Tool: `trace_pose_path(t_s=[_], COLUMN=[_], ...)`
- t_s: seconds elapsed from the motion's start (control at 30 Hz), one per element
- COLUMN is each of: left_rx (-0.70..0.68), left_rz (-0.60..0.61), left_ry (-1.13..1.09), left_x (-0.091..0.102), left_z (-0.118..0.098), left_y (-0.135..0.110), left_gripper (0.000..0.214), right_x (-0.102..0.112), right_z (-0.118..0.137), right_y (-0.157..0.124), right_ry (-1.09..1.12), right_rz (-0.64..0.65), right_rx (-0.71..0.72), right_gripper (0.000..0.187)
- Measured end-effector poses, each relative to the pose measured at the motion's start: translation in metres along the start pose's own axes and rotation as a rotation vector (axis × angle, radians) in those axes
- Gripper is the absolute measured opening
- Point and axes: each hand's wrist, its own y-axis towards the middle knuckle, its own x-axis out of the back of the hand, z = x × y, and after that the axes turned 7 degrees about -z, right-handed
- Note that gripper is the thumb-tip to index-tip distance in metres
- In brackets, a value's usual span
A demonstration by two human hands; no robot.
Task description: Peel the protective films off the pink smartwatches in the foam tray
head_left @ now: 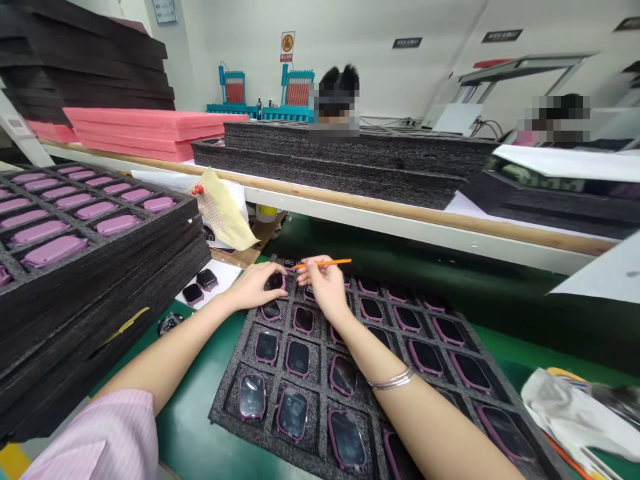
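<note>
A black foam tray (323,413) lies on the green bench, its pockets filled with purple smartwatch cases with dark screens, such as this watch case (293,413). At the tray's far left corner, my left hand (257,285) has its thumb and fingers closed around the sides of a purple watch case (275,282). My right hand (323,290) pinches a thin orange stick (337,262), held nearly level above the far pockets. The stick's left end points toward a watch case near the left fingertips; whether it touches cannot be made out.
Stacked foam trays (165,267) of purple cases rise on the left. Two loose watches (193,293) lie on white paper beside them. A shelf (400,223) crosses behind, bearing pink foam sheets (145,127) and black foam (350,157). A white glove (560,407) sits at right. Two people are beyond.
</note>
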Motion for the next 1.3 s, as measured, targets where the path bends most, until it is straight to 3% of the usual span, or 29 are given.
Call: trace_pose_path(t_s=[0.17,0.27,0.4,0.63,0.77,1.1,1.3], left_rx=[-0.12,-0.19,-0.185,-0.233,-0.189,-0.122,0.05], left_rz=[0.056,0.133,0.146,0.139,0.115,0.095,0.032], left_ry=[0.042,0.075,0.189,0.258,0.212,-0.01,-0.085], left_x=[-0.008,-0.025,-0.042,-0.031,-0.026,-0.036,-0.037], left_z=[-0.023,-0.038,-0.051,-0.053,-0.048,-0.039,-0.04], left_y=[0.009,0.022,0.039,0.038,0.031,0.032,0.031], left_gripper=[0.027,0.027,0.038,0.03,0.039,0.022,0.053], right_x=[0.032,0.045,0.051,0.055,0.056,0.055,0.055], right_z=[0.016,0.008,-0.007,-0.011,-0.012,-0.02,-0.018], right_y=[0.007,0.003,-0.001,0.003,0.001,0.0,0.0], right_ry=[-0.022,-0.067,-0.105,-0.127,-0.116,-0.039,-0.053], right_rz=[-0.106,-0.149,-0.189,-0.179,-0.147,-0.069,-0.036], right_rx=[0.025,0.014,-0.006,-0.012,-0.005,-0.023,-0.033], right_gripper=[0.026,0.025,0.027,0.028,0.027,0.027,0.026])
